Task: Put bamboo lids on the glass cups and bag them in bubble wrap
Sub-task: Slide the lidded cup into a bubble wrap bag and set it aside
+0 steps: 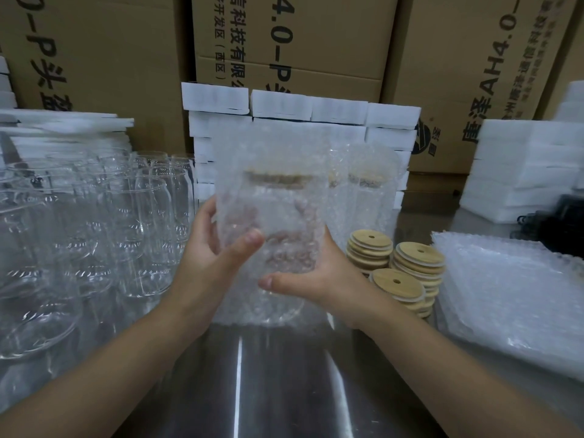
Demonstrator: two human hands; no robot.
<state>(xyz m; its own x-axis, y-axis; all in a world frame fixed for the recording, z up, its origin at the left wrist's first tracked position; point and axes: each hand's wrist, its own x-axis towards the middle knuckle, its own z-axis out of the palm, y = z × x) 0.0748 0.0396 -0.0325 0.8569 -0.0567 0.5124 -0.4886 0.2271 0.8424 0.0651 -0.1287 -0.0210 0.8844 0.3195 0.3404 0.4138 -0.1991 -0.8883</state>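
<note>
We are logging the left hand point(207, 257) and right hand point(319, 275), both hands clamped on a clear bubble-wrap bag point(271, 153) and holding it upright over the steel tabletop point(284, 380). Inside is standing a clear glass cup point(281, 213) capped with a round bamboo lid point(278, 179). The left is wrapping the bag's left side, thumb across the front; the right is gripping its lower right. Stacks of bamboo lids point(417, 257) are sitting just right of the bag, flat bubble-wrap bags point(512, 298) further right, bare glass cups point(132, 216) crowding the left.
</note>
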